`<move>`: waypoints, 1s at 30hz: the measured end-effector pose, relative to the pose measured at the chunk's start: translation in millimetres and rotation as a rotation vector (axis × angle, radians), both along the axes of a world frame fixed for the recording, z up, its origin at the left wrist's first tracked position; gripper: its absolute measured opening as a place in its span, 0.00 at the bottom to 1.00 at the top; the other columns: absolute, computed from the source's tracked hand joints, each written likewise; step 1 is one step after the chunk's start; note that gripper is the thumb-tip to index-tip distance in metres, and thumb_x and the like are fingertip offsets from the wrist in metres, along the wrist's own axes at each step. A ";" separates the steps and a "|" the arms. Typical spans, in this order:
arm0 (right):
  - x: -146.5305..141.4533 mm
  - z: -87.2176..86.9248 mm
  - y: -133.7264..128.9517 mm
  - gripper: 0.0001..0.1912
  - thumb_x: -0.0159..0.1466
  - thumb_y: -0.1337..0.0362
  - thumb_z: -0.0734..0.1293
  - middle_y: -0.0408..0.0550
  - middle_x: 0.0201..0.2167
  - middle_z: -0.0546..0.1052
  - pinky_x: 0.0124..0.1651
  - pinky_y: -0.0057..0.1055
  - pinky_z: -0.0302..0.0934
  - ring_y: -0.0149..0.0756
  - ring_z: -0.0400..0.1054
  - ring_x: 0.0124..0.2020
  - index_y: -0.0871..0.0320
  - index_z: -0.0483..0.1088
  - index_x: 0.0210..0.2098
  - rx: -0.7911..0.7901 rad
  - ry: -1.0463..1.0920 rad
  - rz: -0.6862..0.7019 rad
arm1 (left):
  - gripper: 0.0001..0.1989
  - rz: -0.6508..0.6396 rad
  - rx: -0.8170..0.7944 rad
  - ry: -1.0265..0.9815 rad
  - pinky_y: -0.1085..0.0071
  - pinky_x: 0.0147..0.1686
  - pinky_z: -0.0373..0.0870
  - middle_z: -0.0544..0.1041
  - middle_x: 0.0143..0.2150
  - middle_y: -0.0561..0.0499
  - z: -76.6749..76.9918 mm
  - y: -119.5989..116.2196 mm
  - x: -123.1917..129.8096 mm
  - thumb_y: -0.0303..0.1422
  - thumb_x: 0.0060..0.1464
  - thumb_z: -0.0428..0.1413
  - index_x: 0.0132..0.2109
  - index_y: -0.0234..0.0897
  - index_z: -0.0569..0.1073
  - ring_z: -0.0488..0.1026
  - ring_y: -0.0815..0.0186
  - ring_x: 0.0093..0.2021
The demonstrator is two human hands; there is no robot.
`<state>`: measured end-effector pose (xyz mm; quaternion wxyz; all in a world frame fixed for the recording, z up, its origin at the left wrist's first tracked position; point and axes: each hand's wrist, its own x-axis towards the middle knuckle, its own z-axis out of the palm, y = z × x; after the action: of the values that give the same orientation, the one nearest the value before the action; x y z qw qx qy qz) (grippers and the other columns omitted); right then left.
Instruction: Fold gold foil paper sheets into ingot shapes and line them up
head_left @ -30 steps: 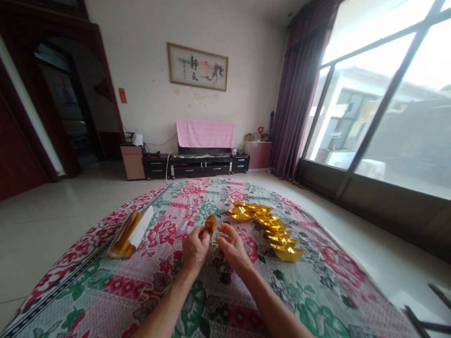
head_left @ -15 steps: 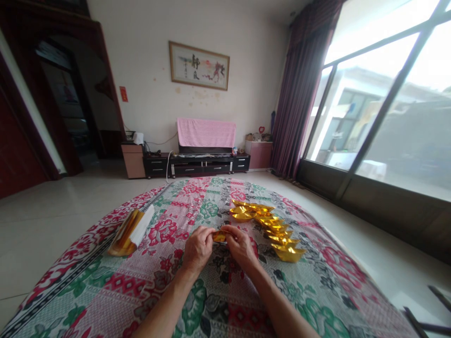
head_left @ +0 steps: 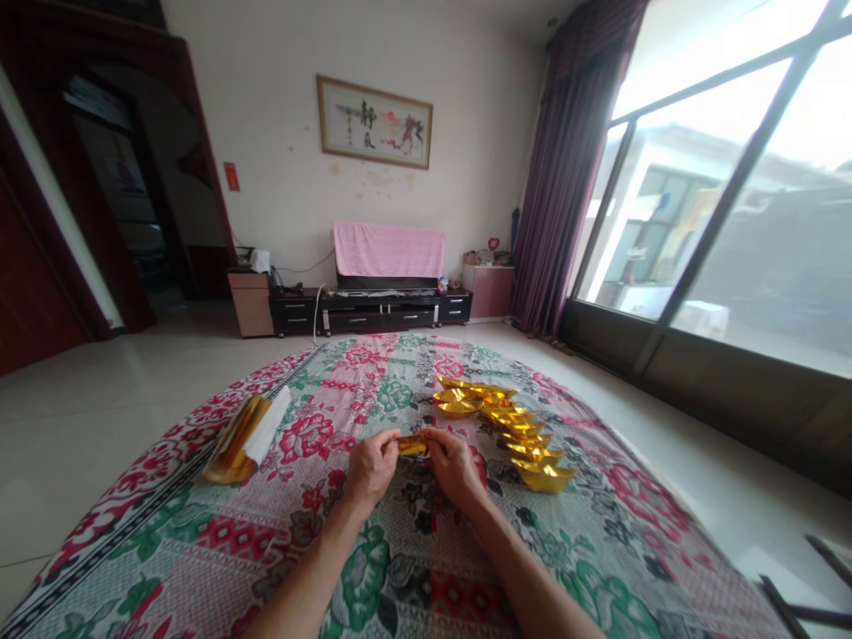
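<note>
A small folded piece of gold foil paper (head_left: 413,445) is stretched between my two hands, low over the middle of the cloth-covered table. My left hand (head_left: 374,463) pinches its left end, and my right hand (head_left: 453,461) pinches the right end. The fingers of both hands are closed and partly hide the paper. To the right of my right hand, a row of folded gold paper ingots (head_left: 525,426) runs across the cloth. On the left lies a stack of gold paper sheets (head_left: 240,444), with a white sheet curled over its right side.
The round table has a floral tablecloth (head_left: 280,524) in red, green and grey. Beyond it stand a low black TV cabinet (head_left: 392,312) and a screen under a pink cloth (head_left: 390,248). Dark bars (head_left: 799,603), perhaps furniture legs, show at the lower right.
My hands have drawn slightly apart, the left one moving a little left. More of the gold paper shows between them. The ingots and the stack stay where they were.
</note>
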<state>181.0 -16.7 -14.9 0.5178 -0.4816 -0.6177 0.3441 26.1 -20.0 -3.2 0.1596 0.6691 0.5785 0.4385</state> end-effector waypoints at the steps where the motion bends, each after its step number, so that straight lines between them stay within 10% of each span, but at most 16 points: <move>1: -0.1 0.3 -0.3 0.18 0.58 0.59 0.59 0.47 0.32 0.77 0.29 0.27 0.63 0.33 0.68 0.26 0.58 0.73 0.42 -0.001 0.004 0.004 | 0.14 -0.003 -0.008 -0.012 0.69 0.41 0.72 0.80 0.36 0.49 0.2 0.6 -0.3 0.30 0.50 0.49 0.41 0.39 0.77 0.76 0.63 0.37; 30: -3.8 2.3 -3.2 0.18 0.58 0.60 0.58 0.48 0.31 0.77 0.32 0.30 0.65 0.36 0.70 0.28 0.58 0.74 0.42 0.009 -0.077 -0.032 | 0.18 0.067 0.000 0.140 0.68 0.43 0.71 0.77 0.42 0.41 4.0 -7.0 9.5 0.28 0.56 0.43 0.47 0.32 0.73 0.75 0.60 0.42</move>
<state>177.2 -19.9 -12.5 0.5014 -0.5019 -0.6308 0.3143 35.6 -27.0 0.8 0.1039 0.6785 0.6102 0.3956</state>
